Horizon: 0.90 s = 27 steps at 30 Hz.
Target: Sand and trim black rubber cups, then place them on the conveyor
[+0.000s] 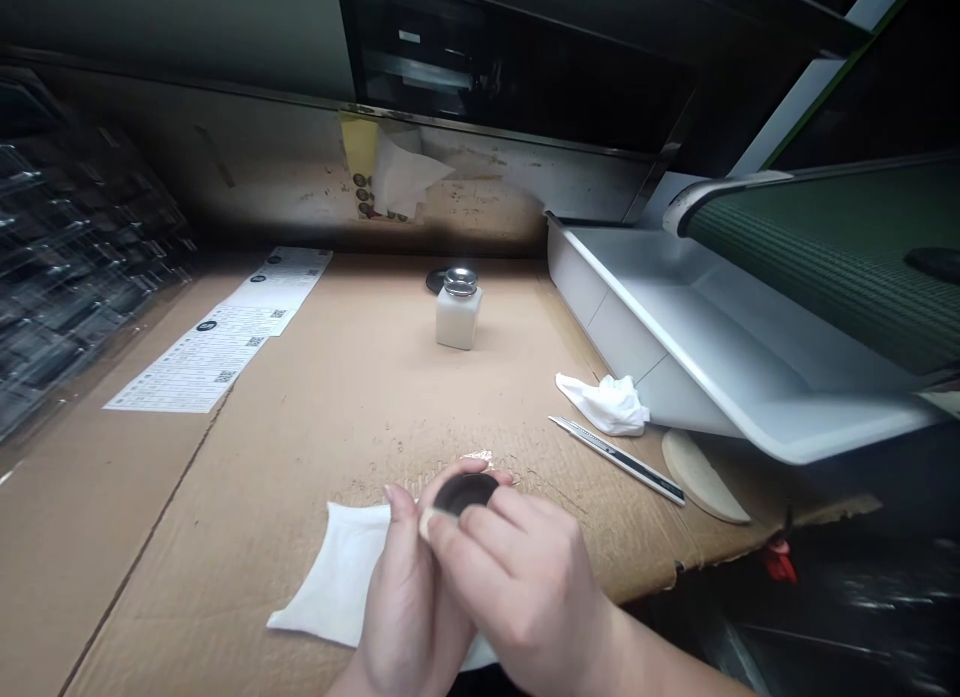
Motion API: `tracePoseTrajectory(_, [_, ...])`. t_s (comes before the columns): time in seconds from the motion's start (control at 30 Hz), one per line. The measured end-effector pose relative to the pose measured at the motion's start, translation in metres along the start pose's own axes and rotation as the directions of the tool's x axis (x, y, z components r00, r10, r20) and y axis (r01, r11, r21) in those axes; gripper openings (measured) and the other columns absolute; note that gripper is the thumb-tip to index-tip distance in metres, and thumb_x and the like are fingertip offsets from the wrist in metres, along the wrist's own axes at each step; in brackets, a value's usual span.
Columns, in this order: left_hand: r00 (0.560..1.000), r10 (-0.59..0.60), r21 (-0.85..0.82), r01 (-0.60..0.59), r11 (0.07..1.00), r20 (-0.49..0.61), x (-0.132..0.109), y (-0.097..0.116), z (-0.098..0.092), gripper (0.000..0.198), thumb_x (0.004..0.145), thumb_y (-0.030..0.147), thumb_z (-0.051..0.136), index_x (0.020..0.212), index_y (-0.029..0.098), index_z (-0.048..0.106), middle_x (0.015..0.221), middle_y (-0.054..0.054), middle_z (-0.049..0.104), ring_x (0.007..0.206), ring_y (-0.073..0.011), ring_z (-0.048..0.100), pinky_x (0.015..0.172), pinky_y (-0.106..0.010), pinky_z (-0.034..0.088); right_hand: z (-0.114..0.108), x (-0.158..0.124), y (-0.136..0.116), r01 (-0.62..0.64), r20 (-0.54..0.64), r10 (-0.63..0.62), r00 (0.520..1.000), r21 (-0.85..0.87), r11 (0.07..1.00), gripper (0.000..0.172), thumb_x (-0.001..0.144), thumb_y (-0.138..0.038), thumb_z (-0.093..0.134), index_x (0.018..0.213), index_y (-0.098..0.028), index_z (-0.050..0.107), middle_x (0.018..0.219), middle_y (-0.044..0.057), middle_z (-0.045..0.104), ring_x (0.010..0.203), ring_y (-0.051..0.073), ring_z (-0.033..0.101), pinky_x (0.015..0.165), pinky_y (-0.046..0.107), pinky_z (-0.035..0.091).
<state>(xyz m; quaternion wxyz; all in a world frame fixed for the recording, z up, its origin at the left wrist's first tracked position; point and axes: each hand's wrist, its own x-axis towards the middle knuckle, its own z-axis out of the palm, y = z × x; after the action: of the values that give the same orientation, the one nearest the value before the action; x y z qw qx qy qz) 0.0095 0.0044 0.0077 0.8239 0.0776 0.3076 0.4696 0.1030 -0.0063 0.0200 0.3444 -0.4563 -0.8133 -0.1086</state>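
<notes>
Dark round disc (pixel 465 493) is held just above the cardboard-covered table (pixel 247 477), clenched at its edges in the left hand (pixel 401 587) and right hand (pixel 517 567). A white wipe (pixel 330 577) lies under the left hand. Toward the right lie a snap-off utility knife (pixel 619 460) and crumpled tissue (pixel 601 404); a dispensing bottle (pixel 457 317) stands beyond.

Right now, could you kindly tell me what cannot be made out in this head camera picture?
All in the head view:
Dark round piece: its lower part is hidden by the fingers of the right hand.
Pale bit pinched against it: too small and covered to identify.
Printed sheets: the text is too small to read.
Dark disc: partly hidden by the white bottle.
Red object: blurred, in shadow at the lower right.
</notes>
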Motion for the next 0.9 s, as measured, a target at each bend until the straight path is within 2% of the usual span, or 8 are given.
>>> tracePoseTrajectory(0.1, [0.998, 0.055, -0.013, -0.055, 0.998, 0.01, 0.0, 0.0, 0.001, 0.047, 0.087, 0.048, 0.033, 0.079, 0.016, 0.067, 0.083, -0.005, 0.065, 0.1, -0.0222, 0.055, 0.101, -0.038, 0.03, 0.002, 0.007, 0.002, -0.07, 0.008, 0.071, 0.997, -0.052, 0.996, 0.013, 0.083, -0.016, 0.05, 0.087, -0.014, 0.062, 0.066, 0.002, 0.058, 0.061, 0.014, 0.047, 0.052, 0.028, 0.034])
tracePoseTrajectory(0.3, [0.999, -0.045, -0.007, 0.045, 0.999, 0.02, -0.001, 0.001, -0.003, 0.059, 0.079, 0.062, 0.035, 0.096, 0.014, 0.066, 0.094, -0.011, 0.066, 0.101, -0.0264, 0.055, 0.101, -0.042, 0.03, -0.006, -0.003, -0.005, 0.003, 0.006, -0.003, 1.0, 0.032, 0.999, 0.016, 0.081, -0.012, 0.047, 0.085, -0.013, 0.062, 0.058, 0.001, 0.052, 0.056, 0.013, 0.043, 0.049, 0.027, 0.032])
tracePoseTrajectory(0.5, [0.998, 0.012, -0.036, -0.01, 0.999, 0.055, -0.001, 0.0, -0.004, 0.049, 0.087, 0.049, 0.032, 0.086, 0.016, 0.067, 0.101, -0.009, 0.065, 0.106, -0.024, 0.053, 0.102, -0.039, 0.03, 0.001, 0.004, 0.003, -0.084, 0.036, 0.084, 0.996, -0.004, 0.996, 0.016, 0.085, -0.016, 0.045, 0.085, -0.016, 0.061, 0.067, 0.002, 0.056, 0.064, 0.014, 0.049, 0.054, 0.027, 0.037])
tracePoseTrajectory(0.6, [0.999, -0.034, -0.042, 0.036, 0.998, 0.034, -0.002, 0.001, -0.004, 0.052, 0.083, 0.055, 0.035, 0.094, 0.015, 0.066, 0.099, -0.01, 0.067, 0.101, -0.0253, 0.057, 0.099, -0.04, 0.032, -0.002, -0.004, -0.001, 0.009, 0.024, -0.01, 1.0, 0.032, 0.999, 0.016, 0.083, -0.014, 0.045, 0.085, -0.015, 0.061, 0.061, 0.001, 0.053, 0.059, 0.013, 0.048, 0.05, 0.026, 0.035])
tracePoseTrajectory(0.7, [0.999, -0.035, -0.051, 0.035, 0.998, 0.0, -0.002, 0.002, -0.004, 0.054, 0.082, 0.056, 0.037, 0.099, 0.012, 0.065, 0.095, -0.013, 0.068, 0.095, -0.0253, 0.06, 0.096, -0.04, 0.036, -0.019, -0.022, 0.007, 0.066, 0.094, -0.076, 0.993, 0.097, 0.993, 0.016, 0.082, -0.012, 0.046, 0.083, -0.016, 0.061, 0.055, -0.001, 0.051, 0.053, 0.011, 0.046, 0.046, 0.024, 0.034])
tracePoseTrajectory(0.77, [1.0, -0.016, -0.079, 0.016, 0.997, -0.003, -0.001, 0.002, -0.003, 0.054, 0.082, 0.055, 0.039, 0.098, 0.011, 0.065, 0.093, -0.014, 0.069, 0.096, -0.0259, 0.06, 0.094, -0.039, 0.038, -0.035, -0.033, 0.023, -0.03, 0.119, 0.018, 0.993, 0.101, 0.994, 0.014, 0.082, -0.013, 0.049, 0.089, -0.017, 0.06, 0.058, -0.001, 0.054, 0.054, 0.011, 0.05, 0.048, 0.023, 0.038])
tracePoseTrajectory(0.83, [1.0, -0.013, -0.095, 0.013, 0.995, 0.003, 0.0, 0.003, -0.002, 0.053, 0.083, 0.053, 0.039, 0.098, 0.009, 0.065, 0.093, -0.016, 0.069, 0.097, -0.0268, 0.06, 0.094, -0.04, 0.038, -0.051, -0.042, 0.043, -0.191, 0.051, 0.188, 0.981, 0.055, 0.98, 0.014, 0.082, -0.017, 0.053, 0.095, -0.019, 0.059, 0.069, 0.0, 0.061, 0.062, 0.011, 0.056, 0.056, 0.023, 0.045])
tracePoseTrajectory(0.9, [1.0, -0.03, -0.092, 0.03, 0.995, 0.009, 0.0, 0.004, -0.001, 0.053, 0.083, 0.051, 0.04, 0.099, 0.008, 0.065, 0.096, -0.017, 0.068, 0.098, -0.0276, 0.06, 0.095, -0.041, 0.037, -0.059, -0.049, 0.058, -0.353, -0.047, 0.352, 0.935, 0.002, 0.936, 0.015, 0.08, -0.022, 0.058, 0.095, -0.022, 0.058, 0.081, 0.001, 0.065, 0.071, 0.013, 0.061, 0.062, 0.023, 0.049])
